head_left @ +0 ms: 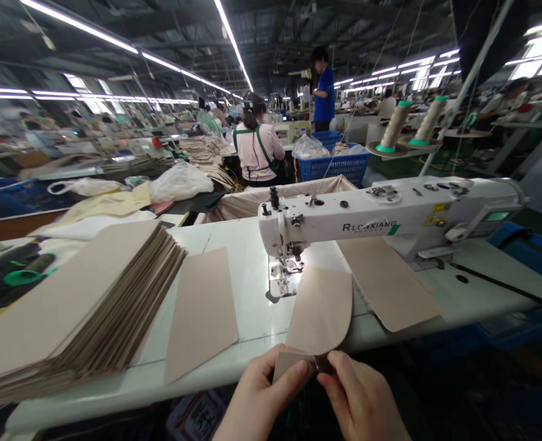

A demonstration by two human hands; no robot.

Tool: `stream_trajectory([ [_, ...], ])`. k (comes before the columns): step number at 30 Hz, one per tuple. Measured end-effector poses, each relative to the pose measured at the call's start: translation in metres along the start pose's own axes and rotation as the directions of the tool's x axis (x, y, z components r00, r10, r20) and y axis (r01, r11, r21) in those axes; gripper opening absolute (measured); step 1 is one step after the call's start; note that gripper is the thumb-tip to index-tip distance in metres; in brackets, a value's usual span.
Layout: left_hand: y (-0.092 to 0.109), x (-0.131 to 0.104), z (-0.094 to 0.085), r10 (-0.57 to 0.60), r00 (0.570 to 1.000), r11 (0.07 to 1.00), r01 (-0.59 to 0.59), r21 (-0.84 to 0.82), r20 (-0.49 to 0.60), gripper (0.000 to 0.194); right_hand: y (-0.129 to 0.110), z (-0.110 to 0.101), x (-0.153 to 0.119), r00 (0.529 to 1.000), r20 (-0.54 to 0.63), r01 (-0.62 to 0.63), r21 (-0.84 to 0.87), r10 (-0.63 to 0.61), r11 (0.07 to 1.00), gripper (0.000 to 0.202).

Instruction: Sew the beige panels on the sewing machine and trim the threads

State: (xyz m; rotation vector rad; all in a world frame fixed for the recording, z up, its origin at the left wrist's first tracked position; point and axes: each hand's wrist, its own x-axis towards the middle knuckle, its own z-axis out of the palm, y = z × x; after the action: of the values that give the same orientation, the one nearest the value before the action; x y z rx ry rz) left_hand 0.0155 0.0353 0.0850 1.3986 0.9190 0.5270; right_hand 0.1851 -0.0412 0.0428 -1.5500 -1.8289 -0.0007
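My left hand (259, 398) and my right hand (360, 401) meet at the table's front edge, both pinching the near end of a beige rounded fabric piece (320, 309). That piece lies flat with its far end by the presser foot (291, 266) of a white sewing machine (390, 214). A second beige piece (203, 309) lies loose to the left of it. Another piece (387, 282) rests under the machine arm to the right.
A tall stack of beige cut pieces (78, 306) fills the left of the white table (247, 245). Thread cones (394, 125) stand behind the machine. A blue crate (337, 165) and a seated person (258, 150) are farther back; another person (323, 92) stands beyond.
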Motion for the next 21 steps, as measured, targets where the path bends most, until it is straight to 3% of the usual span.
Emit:
stream_trajectory([
  [10, 0.005, 0.002, 0.006, 0.006, 0.998, 0.993, 0.002, -0.12, 0.062, 0.031, 0.004, 0.0, 0.0, 0.999, 0.015, -0.035, 0.068, 0.034, 0.997, 0.012],
  [13, 0.001, 0.003, 0.006, 0.001, 0.999, 0.994, 0.002, -0.107, 0.035, 0.032, 0.004, -0.001, -0.003, 0.991, 0.053, -0.135, 0.242, 0.126, 0.961, 0.013],
  [16, -0.001, 0.002, 0.006, 0.027, 1.0, 1.0, -0.027, -0.001, -0.01, 0.03, 0.003, -0.006, -0.009, 0.944, 0.114, -0.326, 0.458, 0.308, 0.827, 0.019],
  [19, -0.005, -0.002, 0.005, 0.177, 0.983, 0.96, -0.163, 0.229, -0.043, 0.022, 0.003, -0.016, -0.008, 0.859, 0.195, -0.493, 0.567, 0.474, 0.66, 0.027],
  [21, -0.012, -0.006, 0.005, 0.416, 0.91, 0.82, -0.37, 0.437, -0.01, 0.015, 0.005, -0.026, -0.002, 0.809, 0.264, -0.566, 0.592, 0.526, 0.574, 0.03],
])
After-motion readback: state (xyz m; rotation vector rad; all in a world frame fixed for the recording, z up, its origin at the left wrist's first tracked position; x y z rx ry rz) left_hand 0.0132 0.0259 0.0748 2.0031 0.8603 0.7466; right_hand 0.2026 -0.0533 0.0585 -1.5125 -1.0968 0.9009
